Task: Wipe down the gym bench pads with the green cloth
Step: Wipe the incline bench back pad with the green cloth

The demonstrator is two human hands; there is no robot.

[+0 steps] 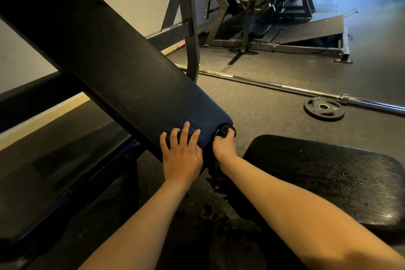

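Observation:
The long black back pad (pixel 98 50) of the bench slopes from the upper left down to the middle of the view. My left hand (pixel 182 153) lies flat on its lower end with the fingers spread. My right hand (pixel 223 146) grips a bunched cloth (pixel 223 130) against the pad's lower end face; the cloth looks dark, with only a small streak of green showing. The separate seat pad (pixel 328 182) lies at the lower right and has a wet sheen with droplets.
A steel barbell (pixel 285 91) lies across the rubber floor behind the bench, with a loose weight plate (pixel 324 108) beside it. A black plate-loaded machine (pixel 263 17) stands at the back. The bench frame upright (pixel 190 28) rises behind the back pad. A dark beam (pixel 32 98) runs at left.

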